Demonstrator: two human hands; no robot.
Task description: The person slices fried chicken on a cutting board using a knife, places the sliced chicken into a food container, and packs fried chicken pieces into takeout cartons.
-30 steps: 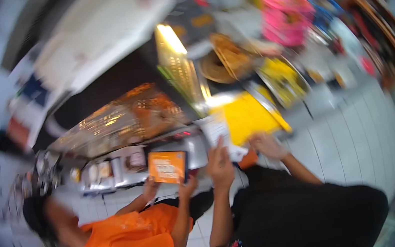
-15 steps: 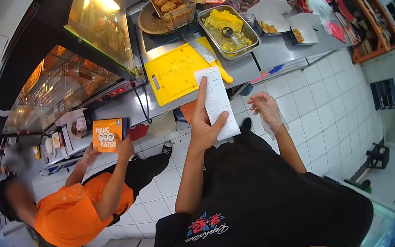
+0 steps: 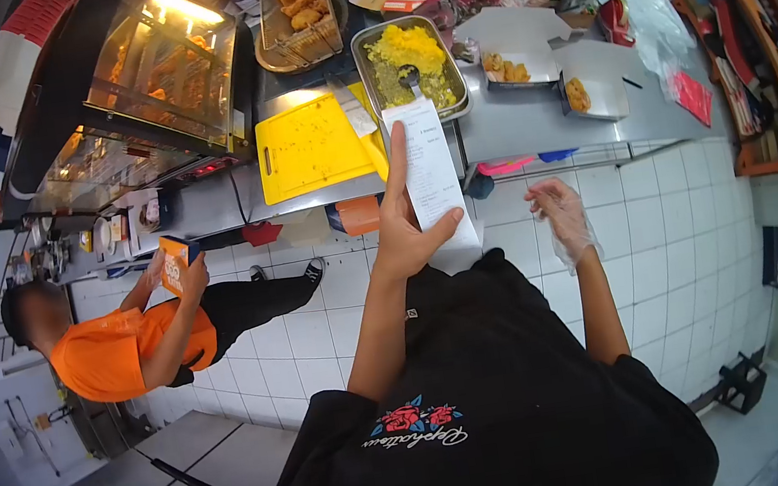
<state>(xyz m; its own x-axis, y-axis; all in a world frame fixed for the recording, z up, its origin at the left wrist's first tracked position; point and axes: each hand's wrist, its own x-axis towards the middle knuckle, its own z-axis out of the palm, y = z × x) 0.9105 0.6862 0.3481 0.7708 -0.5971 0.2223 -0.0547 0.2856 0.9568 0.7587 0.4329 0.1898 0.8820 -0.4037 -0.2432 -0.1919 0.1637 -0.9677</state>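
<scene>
My left hand (image 3: 411,236) is closed on a long white paper receipt (image 3: 428,163), thumb across its front and index finger stretched along its left edge. Printed lines run down the paper, too small to read fully. Its lower end curls near my waist. My right hand (image 3: 565,218) wears a clear plastic glove and hangs over the floor to the right, fingers loosely bent and apart, holding nothing. Beyond the receipt stands a metal tray (image 3: 461,99) of chopped yellow food with a black spoon (image 3: 410,79). A knife (image 3: 360,120) rests on a yellow cutting board (image 3: 306,150).
Two open paper boxes (image 3: 518,31) with fried pieces sit on the steel counter (image 3: 503,132). Fried chicken fills a wire basket (image 3: 300,17) behind. A lit warming cabinet (image 3: 158,86) stands left. At left, a co-worker in orange (image 3: 107,357) holds an orange box (image 3: 175,263).
My view has turned rightward, so the counter things sit further left. The receipt stays in my left hand. The co-worker appears further left, and the orange box has turned more edge-on.
</scene>
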